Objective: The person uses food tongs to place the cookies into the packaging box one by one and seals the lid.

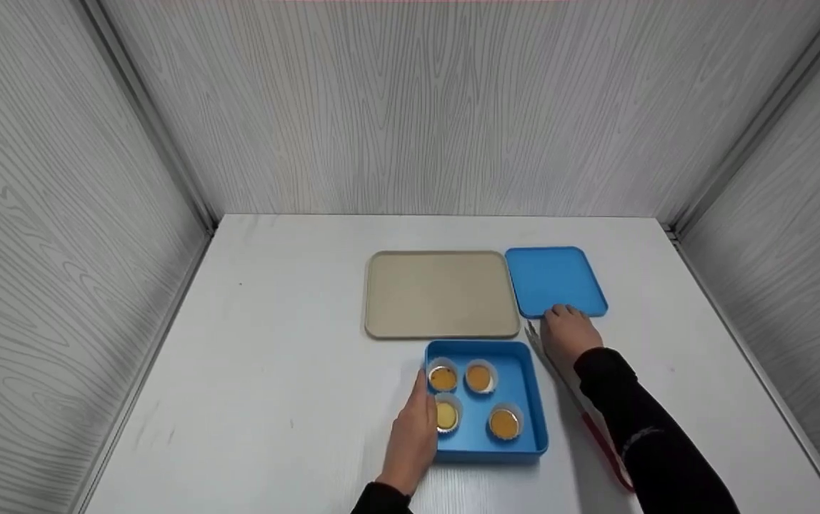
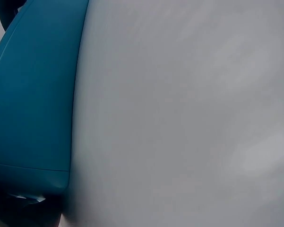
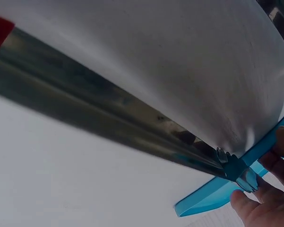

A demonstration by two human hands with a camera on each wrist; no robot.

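Observation:
A square blue box (image 1: 533, 421) stands on the white table and holds several small round yellow-brown cakes (image 1: 480, 377) in pale cups. My left hand (image 1: 410, 435) lies along the box's left wall, fingers fairly straight, thumb over the rim; the left wrist view shows the blue side wall (image 2: 35, 94) but no fingers. My right hand (image 1: 568, 334) pinches the near edge of a shallow blue tray (image 1: 556, 275), with fingers (image 3: 244, 204) on its rim in the right wrist view. Beneath the right forearm lie metal tongs (image 3: 108, 111) with toothed tips and a red handle (image 1: 606, 450).
A beige rectangular tray (image 1: 442, 294) lies behind the box, its right side close against the blue tray. Grey wood-grain panels (image 1: 410, 107) enclose the white table (image 1: 274, 357) at the back and both sides.

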